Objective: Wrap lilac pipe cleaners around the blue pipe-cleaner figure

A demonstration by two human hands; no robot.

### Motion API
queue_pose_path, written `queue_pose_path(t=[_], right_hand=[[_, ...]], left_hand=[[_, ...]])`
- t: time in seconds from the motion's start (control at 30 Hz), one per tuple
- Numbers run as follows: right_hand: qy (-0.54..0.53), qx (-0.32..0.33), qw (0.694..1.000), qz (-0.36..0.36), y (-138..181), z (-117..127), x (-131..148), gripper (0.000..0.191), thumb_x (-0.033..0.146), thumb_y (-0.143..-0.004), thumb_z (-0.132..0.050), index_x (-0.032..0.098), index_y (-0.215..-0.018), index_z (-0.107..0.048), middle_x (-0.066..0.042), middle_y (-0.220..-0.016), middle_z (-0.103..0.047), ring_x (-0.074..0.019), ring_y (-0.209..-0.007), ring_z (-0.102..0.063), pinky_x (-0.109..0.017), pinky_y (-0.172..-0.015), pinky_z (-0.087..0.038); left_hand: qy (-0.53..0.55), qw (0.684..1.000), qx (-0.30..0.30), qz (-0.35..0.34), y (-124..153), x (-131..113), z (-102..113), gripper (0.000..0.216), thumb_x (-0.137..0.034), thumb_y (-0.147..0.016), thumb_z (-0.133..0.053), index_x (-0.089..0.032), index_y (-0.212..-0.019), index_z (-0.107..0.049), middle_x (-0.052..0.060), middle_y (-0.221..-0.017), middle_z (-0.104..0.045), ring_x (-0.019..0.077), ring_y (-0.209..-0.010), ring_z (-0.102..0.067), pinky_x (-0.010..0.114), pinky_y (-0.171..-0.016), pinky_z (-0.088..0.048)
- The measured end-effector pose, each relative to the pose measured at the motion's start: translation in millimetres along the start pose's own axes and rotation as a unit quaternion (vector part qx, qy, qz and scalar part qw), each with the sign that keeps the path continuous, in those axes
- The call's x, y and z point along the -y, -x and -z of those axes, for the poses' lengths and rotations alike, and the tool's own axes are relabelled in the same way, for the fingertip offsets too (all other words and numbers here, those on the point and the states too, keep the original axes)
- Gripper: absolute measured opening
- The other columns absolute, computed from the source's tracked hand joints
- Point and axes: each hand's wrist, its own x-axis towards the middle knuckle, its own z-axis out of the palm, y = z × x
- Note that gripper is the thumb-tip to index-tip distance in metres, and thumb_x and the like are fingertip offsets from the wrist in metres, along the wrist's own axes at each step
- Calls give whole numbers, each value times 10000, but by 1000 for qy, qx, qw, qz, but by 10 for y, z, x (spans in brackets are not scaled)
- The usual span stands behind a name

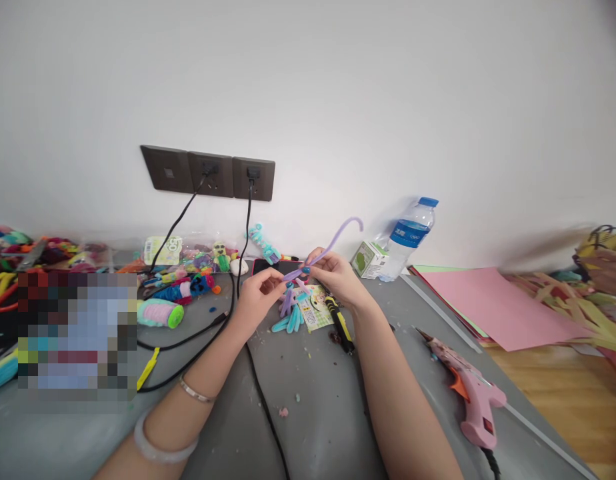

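Note:
A lilac pipe cleaner (337, 238) runs between my two hands above the grey table, its free end curling up and over to the right. My left hand (262, 292) pinches its lower end between thumb and fingers. Just right of that, my right hand (333, 275) grips the same pipe cleaner with closed fingertips. Under my hands lie turquoise pipe cleaner pieces (289, 321), bent into loops, with purple ones beside them. A printed card (315, 310) and a yellow-black utility knife (341, 325) are close to my right wrist.
A pink glue gun (471, 393) lies at right, near pink paper sheets (493, 303). A water bottle (411, 237) and a small green-white box (369, 259) stand by the wall. Black cables (261, 393) cross the table. Pipe cleaner figures (185, 288) crowd the left. Another person's hand (608, 270) shows far right.

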Motion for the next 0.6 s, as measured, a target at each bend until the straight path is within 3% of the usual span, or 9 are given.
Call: queue_pose_path(t=[0.13, 0.33, 0.6], right_hand=[[8, 0, 1000, -2, 10, -14, 18, 264, 335, -701, -810, 183, -810, -624, -23, -807, -677, -125, -698, -632, -266, -683, -522], [-6, 6, 1000, 2, 11, -9, 16, 197, 268, -733, -791, 177, -807, -632, -17, -807, -685, -109, -696, -635, -252, -702, -510], [3, 0, 1000, 3, 15, -17, 5, 192, 286, -745, -776, 181, -805, -628, -36, -867, -705, -137, -777, -657, -284, -760, -519]], left_hand=[[8, 999, -32, -19, 1, 14, 11, 71, -255, -742, -686, -201, -789, -688, -14, -659, -555, 121, -563, -442, 238, -551, -346], [-13, 997, -36, -65, -9, 90, 22, 79, -252, -788, -650, -199, -770, -706, 4, -716, -551, 124, -601, -459, 244, -559, -355], [26, 999, -37, -17, -10, 5, 3, 110, -278, -772, -666, -179, -727, -684, 5, -704, -571, 125, -613, -485, 232, -546, -360]])
